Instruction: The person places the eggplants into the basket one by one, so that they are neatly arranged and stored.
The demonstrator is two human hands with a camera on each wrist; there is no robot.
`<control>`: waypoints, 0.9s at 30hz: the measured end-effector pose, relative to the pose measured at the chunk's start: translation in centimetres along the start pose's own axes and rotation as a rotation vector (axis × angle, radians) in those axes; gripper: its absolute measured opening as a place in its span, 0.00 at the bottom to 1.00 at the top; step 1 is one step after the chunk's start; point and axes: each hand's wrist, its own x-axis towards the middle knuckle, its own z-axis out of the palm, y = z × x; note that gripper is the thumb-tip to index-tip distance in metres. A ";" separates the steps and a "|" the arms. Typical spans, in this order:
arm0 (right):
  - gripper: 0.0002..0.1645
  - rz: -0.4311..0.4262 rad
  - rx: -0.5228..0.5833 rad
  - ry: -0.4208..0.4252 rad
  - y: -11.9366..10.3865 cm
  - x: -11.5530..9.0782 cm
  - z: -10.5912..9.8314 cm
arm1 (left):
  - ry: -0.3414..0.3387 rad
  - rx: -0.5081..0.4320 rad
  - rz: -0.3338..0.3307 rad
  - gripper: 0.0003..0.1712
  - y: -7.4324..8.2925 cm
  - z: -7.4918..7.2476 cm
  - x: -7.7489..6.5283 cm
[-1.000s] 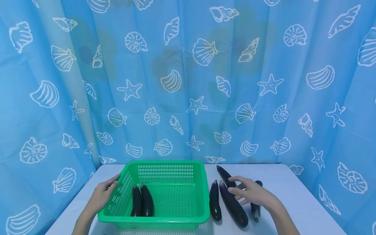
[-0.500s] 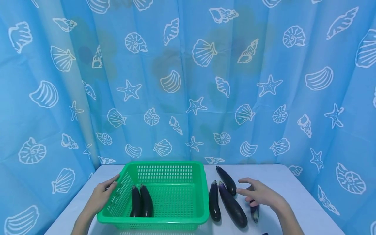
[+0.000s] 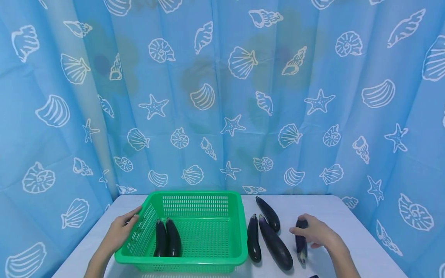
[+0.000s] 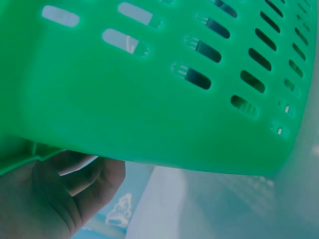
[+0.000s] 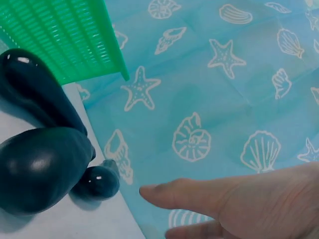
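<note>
My left hand (image 3: 119,231) grips the left rim of a green plastic basket (image 3: 184,260); in the left wrist view its bent fingers (image 4: 99,186) lie against the basket's outside. Two dark eggplants (image 3: 161,239) lie side by side in the basket's left part. On the right, my right hand (image 3: 318,231) is over another eggplant (image 3: 301,247), thumb to its left and other fingers across its upper end. The right wrist view shows the thumb (image 5: 184,196) held straight, with that eggplant hidden; whether the fingers touch it I cannot tell.
Between basket and right hand lie a slim eggplant (image 3: 253,239), a thicker one (image 3: 276,243) and one farther back (image 3: 268,213). A dark tip (image 3: 314,276) shows at the bottom edge. A blue shell-print curtain (image 3: 222,96) hangs behind the white table (image 3: 333,208).
My right hand has moved right, away from the middle eggplants, and down over the rightmost eggplant. The left hand and basket have stayed in place.
</note>
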 end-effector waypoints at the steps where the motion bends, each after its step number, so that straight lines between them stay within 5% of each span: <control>1: 0.60 0.018 -0.001 0.006 0.0 0.1 0.0 | 0.000 0.001 0.000 0.29 0.0 0.0 0.0; 6: 0.60 0.087 -0.020 0.014 0.6 0.9 0.5 | 0.002 0.000 -0.002 0.28 -0.1 0.0 0.0; 17: 0.74 0.175 -0.001 0.040 6.1 7.8 2.9 | -0.003 0.005 -0.008 0.29 0.1 0.0 0.0; 20: 0.73 0.190 0.009 0.048 5.8 7.4 2.8 | -0.003 0.003 -0.010 0.29 0.0 0.1 0.1; 27: 0.60 0.169 0.011 0.042 2.4 2.8 2.0 | -0.001 -0.006 -0.010 0.28 -0.3 0.2 0.1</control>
